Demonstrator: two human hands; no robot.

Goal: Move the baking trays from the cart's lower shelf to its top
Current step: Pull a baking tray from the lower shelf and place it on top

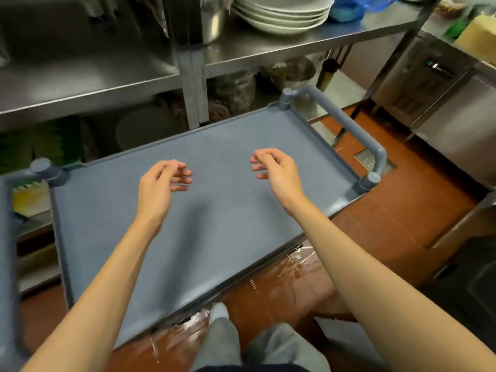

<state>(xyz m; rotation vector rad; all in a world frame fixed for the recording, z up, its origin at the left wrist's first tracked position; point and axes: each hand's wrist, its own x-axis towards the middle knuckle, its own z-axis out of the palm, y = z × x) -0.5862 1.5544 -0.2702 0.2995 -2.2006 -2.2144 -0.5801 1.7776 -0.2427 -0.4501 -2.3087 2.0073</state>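
A commercial kitchen, by every sign. Stainless steel shelving (112, 84) from nine to one o'clock, with stacked white plates (279, 14) at twelve and a metal pot (212, 20) beside them. A steel under-counter fridge unit (440, 84) at two o'clock. Red-brown quarry tile floor (389, 224), wet and shining at six, with a perforated floor drain (367, 159) at three. A grey plastic service cart (188, 210) in the centre.

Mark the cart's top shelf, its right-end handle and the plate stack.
cart's top shelf (214, 210): head view, bare grey surface between the forearms.
right-end handle (349, 122): head view, middle of the grey tube.
plate stack (279, 16): head view, rims of the white plates on the steel rack.
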